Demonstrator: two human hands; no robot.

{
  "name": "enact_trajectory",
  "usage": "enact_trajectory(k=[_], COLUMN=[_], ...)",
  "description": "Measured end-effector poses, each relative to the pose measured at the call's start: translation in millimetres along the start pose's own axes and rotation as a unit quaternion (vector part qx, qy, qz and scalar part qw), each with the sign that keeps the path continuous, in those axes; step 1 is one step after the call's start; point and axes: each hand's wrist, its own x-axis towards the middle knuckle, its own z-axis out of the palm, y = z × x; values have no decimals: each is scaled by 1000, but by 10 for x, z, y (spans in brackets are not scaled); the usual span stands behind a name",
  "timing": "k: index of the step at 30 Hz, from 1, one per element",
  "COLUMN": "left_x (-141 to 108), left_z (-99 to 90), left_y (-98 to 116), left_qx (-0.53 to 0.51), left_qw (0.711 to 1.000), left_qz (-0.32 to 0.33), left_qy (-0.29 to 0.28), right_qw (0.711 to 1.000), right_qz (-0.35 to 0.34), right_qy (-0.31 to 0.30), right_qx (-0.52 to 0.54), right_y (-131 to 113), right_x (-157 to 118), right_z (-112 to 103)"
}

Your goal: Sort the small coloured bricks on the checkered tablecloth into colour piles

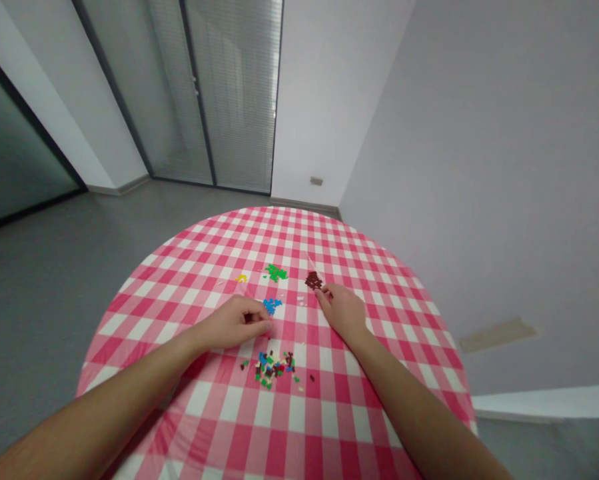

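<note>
My left hand [242, 323] is closed in a pinch just below a small pile of blue pieces [272, 306]; whatever sits between its fingertips is too small to name. At the edge of a dark brown pile [313, 280], my right hand [343, 308] has thumb and fingers together, touching or almost touching the pieces. Nearer to me lies a mixed heap of tiny bricks [274, 369] in blue, green, brown, cream and red, with a few strays around it. Green pieces [276, 272] form a pile farther back, and a few yellow pieces [242, 278] lie left of them.
The round table [299, 433] has a red and white checked cloth. A few white pieces [301, 301] lie between the blue and brown piles. Beyond the table stand a glass partition [234, 100] with blinds and a white wall [489, 167] close on the right.
</note>
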Motion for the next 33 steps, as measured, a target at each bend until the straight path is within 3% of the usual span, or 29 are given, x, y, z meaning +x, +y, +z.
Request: enact_trajectory(k=[5,9,16,22,26,33], left_x=[-4,-5,-14,-6,2,1], left_z=[-8,-11,-3,-10,0,4], left_y=[-29,-54,-83,-84,-79,-68], left_qx=[-1,-1,-4,-11,-19,-15], left_qw=[1000,1000,1000,1000,999,999], left_qz=[-9,-6,-7,-15,-19,-28], left_qy=[-1,2,11,16,22,24], right_qw=[986,981,984,994,996,991], right_qz=[-139,-163,-158,-54,-54,-68], right_qy=[-35,-54,-62,-12,-45,-117], right_qx=[80,86,60,95,54,-6], right_y=[-21,-56,-84,168,312,327], right_x=[-52,-92,-92,-20,5,-9], right_z=[-23,-23,-72,-252,-354,-469])
